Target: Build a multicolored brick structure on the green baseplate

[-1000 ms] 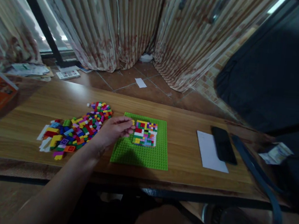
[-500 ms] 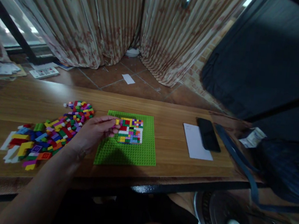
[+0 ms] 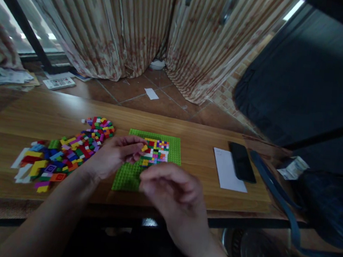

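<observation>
My left hand pinches a small yellow brick between thumb and fingertips, over the left side of a flat patchwork of coloured bricks. That patchwork sits on a green baseplate. In front of the baseplate my right hand is raised, slightly blurred, its fingers loosely bent and thumb near the index tip; no brick shows in it. It covers the baseplate's lower right part. To the left of my left hand, a heap of loose mixed bricks spreads over the wooden table.
On the table's right lie a white sheet of paper and a black phone overlapping it. A blue strap hangs at the right end. Below right stands a round fan-like object. Curtains hang behind the table.
My right hand has come into view from below, in front of the baseplate. My left hand still holds the yellow brick near the patchwork. The view has shifted with my head.
</observation>
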### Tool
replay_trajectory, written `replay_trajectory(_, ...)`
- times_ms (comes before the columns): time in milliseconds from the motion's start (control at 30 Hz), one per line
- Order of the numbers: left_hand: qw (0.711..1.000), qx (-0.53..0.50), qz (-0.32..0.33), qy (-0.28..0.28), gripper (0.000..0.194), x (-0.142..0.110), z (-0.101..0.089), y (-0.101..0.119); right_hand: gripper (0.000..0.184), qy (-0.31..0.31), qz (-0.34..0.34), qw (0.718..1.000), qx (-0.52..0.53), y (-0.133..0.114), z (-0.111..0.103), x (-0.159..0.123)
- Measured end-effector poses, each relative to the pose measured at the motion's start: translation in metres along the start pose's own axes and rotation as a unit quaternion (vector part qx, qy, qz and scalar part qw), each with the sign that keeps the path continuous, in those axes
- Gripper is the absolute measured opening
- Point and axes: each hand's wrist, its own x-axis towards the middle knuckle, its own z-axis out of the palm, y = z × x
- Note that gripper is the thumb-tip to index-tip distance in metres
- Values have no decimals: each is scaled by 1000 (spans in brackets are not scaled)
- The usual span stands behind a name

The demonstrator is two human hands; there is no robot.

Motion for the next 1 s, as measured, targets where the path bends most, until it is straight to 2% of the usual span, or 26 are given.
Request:
replay_trajectory(33,1000,4,0,-23,31,-1,1,0,12,47,-3,999,-23,8,-1,10)
replay_trajectory(100,997,26,1,-75,28,-4,2,-1,22,87,2,990,-107,22,-3,23)
replay_trajectory(167,990,51,5,-128,23,-7,4,-1,26,74,5,986,-150,32,-7,28)
replay_trajectory(233,984,65,10,-167,21,-8,5,-2,19,44,6,984,-171,37,-9,27)
replay_trajectory(367,979,73,20,-190,22,-10,8,-4,11,16,-11,983,-185,40,-10,25)
replay_trajectory(500,985,57,21,-160,23,-8,9,-6,14,45,-20,976,-210,50,-24,30)
replay_trajectory(600,995,41,20,-88,25,-3,5,-8,19,105,-2,960,-260,61,-43,37)
replay_trajectory(700,999,26,20,-6,25,2,0,-8,21,108,6,950,-294,70,-55,42)
replay_trajectory(833,998,5,23,65,20,4,-1,-4,17,75,21,954,-290,79,-54,47)
replay_trajectory(1000,996,1,21,81,18,2,1,-1,13,92,45,964,-245,86,-50,52)
